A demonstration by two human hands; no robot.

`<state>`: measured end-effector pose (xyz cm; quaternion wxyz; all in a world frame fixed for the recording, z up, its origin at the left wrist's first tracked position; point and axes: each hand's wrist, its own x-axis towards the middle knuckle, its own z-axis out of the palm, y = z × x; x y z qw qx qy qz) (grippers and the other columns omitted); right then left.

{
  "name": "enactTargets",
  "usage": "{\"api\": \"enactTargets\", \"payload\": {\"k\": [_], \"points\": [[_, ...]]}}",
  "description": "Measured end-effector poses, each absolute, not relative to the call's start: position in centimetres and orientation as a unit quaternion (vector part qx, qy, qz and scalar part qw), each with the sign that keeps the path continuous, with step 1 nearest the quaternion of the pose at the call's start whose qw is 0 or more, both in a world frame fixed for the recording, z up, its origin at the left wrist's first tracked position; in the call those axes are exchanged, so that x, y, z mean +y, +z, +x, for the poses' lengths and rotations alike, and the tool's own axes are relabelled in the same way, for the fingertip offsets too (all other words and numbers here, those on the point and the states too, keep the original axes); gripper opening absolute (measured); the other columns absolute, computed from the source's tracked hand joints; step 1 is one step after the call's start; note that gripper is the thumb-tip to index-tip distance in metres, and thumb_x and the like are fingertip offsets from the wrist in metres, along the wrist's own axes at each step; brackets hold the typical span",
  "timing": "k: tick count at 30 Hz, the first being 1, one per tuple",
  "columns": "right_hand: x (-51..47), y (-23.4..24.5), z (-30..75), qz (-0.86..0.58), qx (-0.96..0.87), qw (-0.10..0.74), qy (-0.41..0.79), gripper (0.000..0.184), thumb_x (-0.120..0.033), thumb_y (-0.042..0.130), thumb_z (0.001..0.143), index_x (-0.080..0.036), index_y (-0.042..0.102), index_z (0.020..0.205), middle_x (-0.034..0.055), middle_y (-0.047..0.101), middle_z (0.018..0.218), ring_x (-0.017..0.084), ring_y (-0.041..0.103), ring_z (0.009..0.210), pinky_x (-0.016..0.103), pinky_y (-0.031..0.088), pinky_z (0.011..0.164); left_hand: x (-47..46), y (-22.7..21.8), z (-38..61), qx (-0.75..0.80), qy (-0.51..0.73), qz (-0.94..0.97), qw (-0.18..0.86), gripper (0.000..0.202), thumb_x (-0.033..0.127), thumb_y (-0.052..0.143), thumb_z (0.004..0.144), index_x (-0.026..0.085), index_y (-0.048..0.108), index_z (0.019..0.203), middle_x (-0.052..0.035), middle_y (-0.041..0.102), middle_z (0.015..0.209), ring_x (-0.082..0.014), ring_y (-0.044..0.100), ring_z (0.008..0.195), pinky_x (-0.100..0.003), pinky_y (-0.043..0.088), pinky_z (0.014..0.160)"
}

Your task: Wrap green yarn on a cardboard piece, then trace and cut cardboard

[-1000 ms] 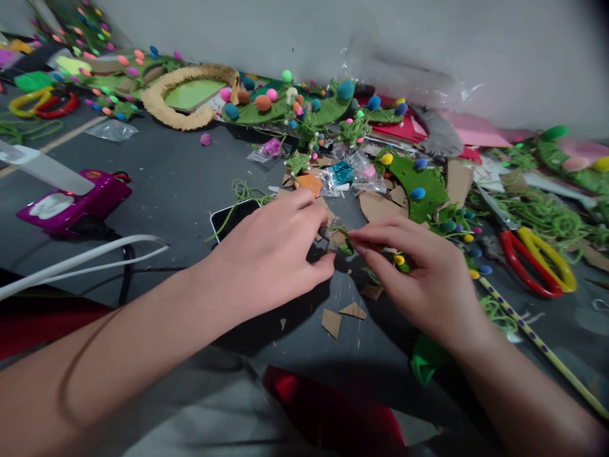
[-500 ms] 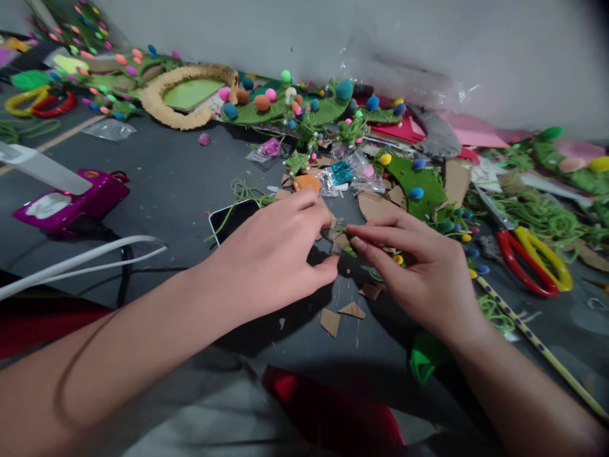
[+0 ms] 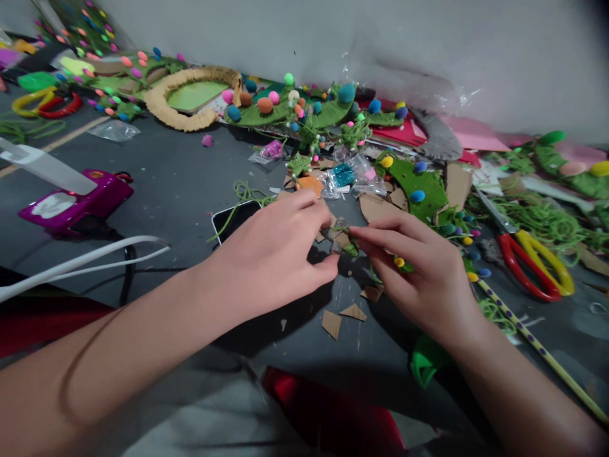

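Observation:
Between my hands is a small brown cardboard piece (image 3: 343, 238) with green yarn on part of it and greyish tips; its full shape is hard to make out. My left hand (image 3: 276, 244) grips it from the left, thumb below and fingers above. On the right side, my right hand (image 3: 416, 270) pinches thumb and forefinger together by the green yarn, whose strand is too fine to follow. Beneath my left hand lies a dark phone (image 3: 233, 217) with green yarn across it. Cardboard scraps (image 3: 332, 324) rest on the table just below the piece.
Red-and-yellow scissors (image 3: 533, 263) and a dotted stick (image 3: 518, 324) lie to the right. On the left sit a purple glue gun (image 3: 78, 203) and a white cable (image 3: 80, 266). Yarn-wrapped green shapes with coloured balls (image 3: 328, 111) and a tan ring (image 3: 159, 105) line the wall.
My right fingertips have shifted slightly and show more of the green-wrapped part of the piece. My left hand keeps its grip. The whole view has moved a little.

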<state>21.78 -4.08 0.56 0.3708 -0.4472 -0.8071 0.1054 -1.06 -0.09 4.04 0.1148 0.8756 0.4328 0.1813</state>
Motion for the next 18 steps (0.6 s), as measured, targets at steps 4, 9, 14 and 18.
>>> {"api": "enactTargets", "payload": {"k": [4, 9, 14, 18], "points": [[-4.11, 0.29, 22.01, -0.432, -0.833, 0.334, 0.084, 0.037, -0.008, 0.055, 0.1, -0.018, 0.076, 0.129, 0.0142, 0.069, 0.114, 0.025, 0.07, 0.105, 0.041, 0.06, 0.085, -0.02, 4.24, -1.02, 0.436, 0.181, 0.873, 0.122, 0.02, 0.033, 0.072, 0.089, 0.015, 0.072, 0.098, -0.0068, 0.068, 0.104, -0.0215, 0.067, 0.09, -0.037, 0.051, 0.076], [-4.15, 0.58, 21.76, -0.446, -0.818, 0.354, 0.076, 0.036, -0.008, 0.055, 0.101, -0.021, 0.075, 0.128, 0.0123, 0.071, 0.111, 0.023, 0.071, 0.101, 0.039, 0.061, 0.083, -0.01, 4.3, -0.99, 0.439, 0.181, 0.871, 0.123, 0.02, 0.033, 0.072, 0.088, 0.015, 0.072, 0.096, -0.0056, 0.066, 0.099, -0.0209, 0.066, 0.087, -0.036, 0.05, 0.074], [-4.26, 0.7, 21.33, -0.503, -0.764, 0.39, 0.103, 0.018, -0.016, 0.067, 0.1, -0.023, 0.075, 0.115, 0.0069, 0.079, 0.104, 0.022, 0.075, 0.091, 0.038, 0.063, 0.083, -0.04, 4.29, -0.97, 0.44, 0.183, 0.869, 0.132, 0.019, 0.032, 0.073, 0.088, 0.016, 0.072, 0.097, -0.0047, 0.067, 0.1, -0.0196, 0.066, 0.087, -0.035, 0.05, 0.076], [-4.37, 0.32, 21.21, -0.545, -0.716, 0.407, 0.155, 0.014, -0.025, 0.074, 0.098, -0.023, 0.075, 0.111, 0.0046, 0.081, 0.101, 0.021, 0.076, 0.085, 0.038, 0.064, 0.08, -0.01, 4.3, -0.84, 0.441, 0.191, 0.867, 0.133, 0.02, 0.033, 0.074, 0.088, 0.017, 0.072, 0.1, -0.005, 0.07, 0.104, -0.0186, 0.067, 0.086, -0.034, 0.052, 0.076]]}}
